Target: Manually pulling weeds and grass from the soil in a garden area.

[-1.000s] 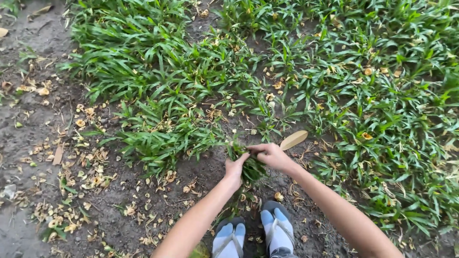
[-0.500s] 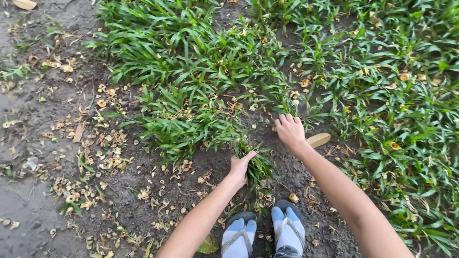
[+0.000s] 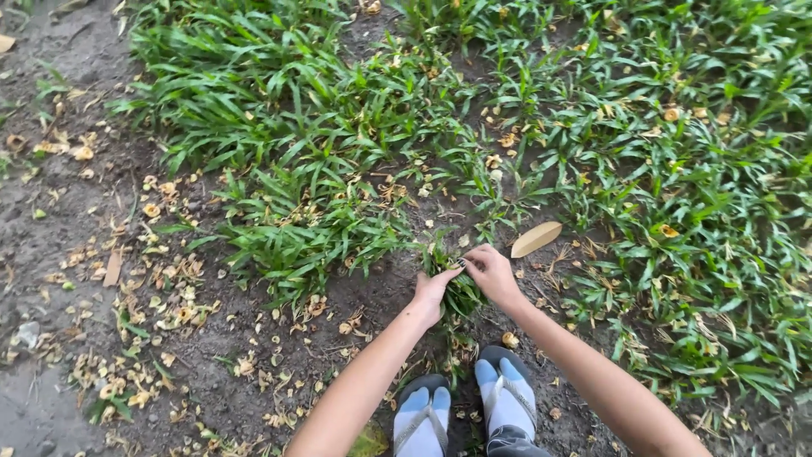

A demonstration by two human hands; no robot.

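Head view down at bare soil [image 3: 51, 220] w/ a grass patch [image 3: 592, 127] beyond: left hand [image 3: 431, 292] is clamped on a green tuft [image 3: 461, 292] at the patch's near edge, just ahead of two sandalled feet [image 3: 461, 410]. Right hand [image 3: 491, 271] meets it fingertip to fingertip, pinching blades of the same tuft; a tan leaf [image 3: 534, 239] lies just beyond. Prob. best to grip low, near the soil, both hands close together, so the blades don't snap
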